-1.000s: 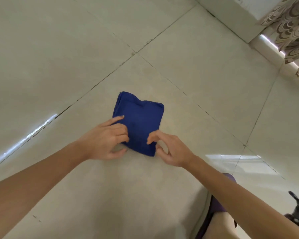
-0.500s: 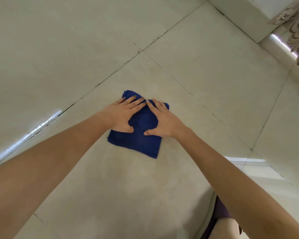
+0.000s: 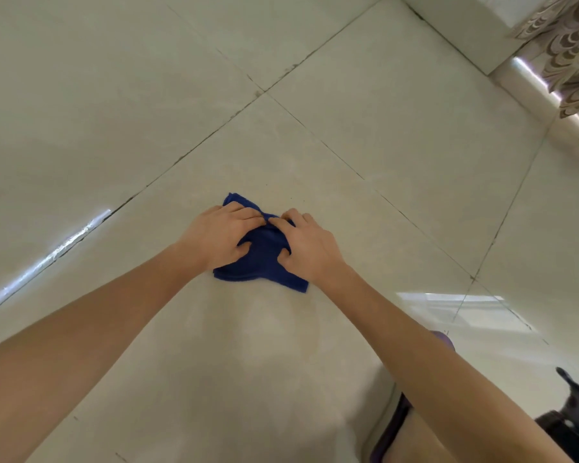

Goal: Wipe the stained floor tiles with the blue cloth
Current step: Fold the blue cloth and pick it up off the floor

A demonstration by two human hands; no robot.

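Here, pale floor tiles [image 3: 398,135] fill nearly the whole frame, their dark grout lines [image 3: 194,147] crossing at upper centre; a patterned curtain [image 3: 569,51] hangs in the upper right corner. I see no distinct stain, only a few dark specks just beyond the cloth. My two forearms enter from the lower left and lower right and converge at mid-frame. The blue cloth [image 3: 263,262], bunched and roughly as wide as it is deep, lies at centre, directly under both hands, so neither is nearer. My left hand [image 3: 218,237] presses its left half, fingers curled and gathering fabric; my right hand [image 3: 310,247] does likewise on the right half, fingertips of the two hands almost meeting at the far edge. Open tile lies ahead toward the grout crossing and to either side. My knee, clad in purple, and a dark object in the lower right limit the pull back, I judge.
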